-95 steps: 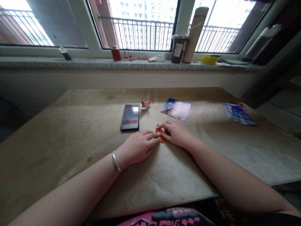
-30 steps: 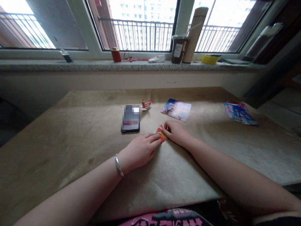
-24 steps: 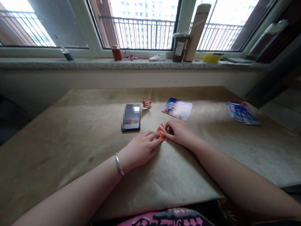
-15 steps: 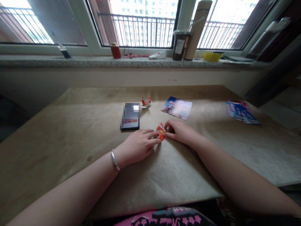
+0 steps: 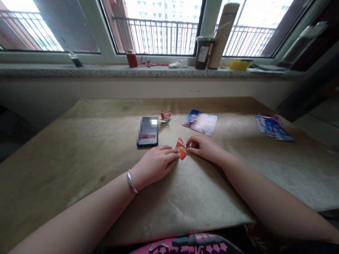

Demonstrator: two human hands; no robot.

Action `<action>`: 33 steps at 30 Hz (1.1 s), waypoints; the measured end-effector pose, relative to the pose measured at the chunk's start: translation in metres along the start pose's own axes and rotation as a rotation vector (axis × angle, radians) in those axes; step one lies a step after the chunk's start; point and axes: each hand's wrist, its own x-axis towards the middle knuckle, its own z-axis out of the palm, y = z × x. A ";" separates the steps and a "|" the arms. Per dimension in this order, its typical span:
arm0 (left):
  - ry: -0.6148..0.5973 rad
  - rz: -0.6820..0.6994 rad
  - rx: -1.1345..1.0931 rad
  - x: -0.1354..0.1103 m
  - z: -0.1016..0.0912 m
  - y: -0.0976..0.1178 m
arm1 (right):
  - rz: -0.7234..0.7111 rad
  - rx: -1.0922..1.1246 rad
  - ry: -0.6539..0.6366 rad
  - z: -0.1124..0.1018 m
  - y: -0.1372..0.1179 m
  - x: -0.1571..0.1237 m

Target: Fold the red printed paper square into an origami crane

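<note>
A small folded piece of red printed paper [image 5: 181, 147] lies on the brown paper-covered table [image 5: 87, 148], between my two hands. My left hand [image 5: 156, 164], with a silver bracelet on the wrist, pinches its left edge with curled fingers. My right hand [image 5: 205, 148] pinches its right edge from the other side. Both hands rest on the table.
A dark phone [image 5: 147, 132] lies just beyond my left hand, with a small folded red paper shape [image 5: 165, 115] behind it. A printed card [image 5: 200, 122] and a blue-pink leaflet [image 5: 272, 126] lie to the right. The windowsill holds a red cup [image 5: 131, 59], a jar [image 5: 202, 53] and a tall tube [image 5: 222, 31].
My fingers have worked the red paper, which now shows a more upright folded face than 3.2 s ago. Both hands stay in much the same place.
</note>
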 end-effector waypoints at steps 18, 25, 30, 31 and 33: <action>0.028 -0.088 0.039 0.000 0.002 0.006 | -0.001 0.005 -0.040 -0.004 -0.001 0.000; -0.002 -0.076 0.060 0.001 0.000 0.005 | -0.012 0.018 0.009 -0.002 -0.003 -0.001; 0.033 -0.068 0.004 0.000 0.003 -0.001 | 0.011 0.072 -0.002 0.000 -0.003 -0.002; 0.042 -0.076 -0.009 0.000 0.005 -0.003 | 0.015 0.085 -0.007 0.000 -0.002 -0.002; 0.062 -0.082 -0.038 0.000 0.007 -0.006 | 0.021 0.105 -0.011 0.001 -0.003 -0.002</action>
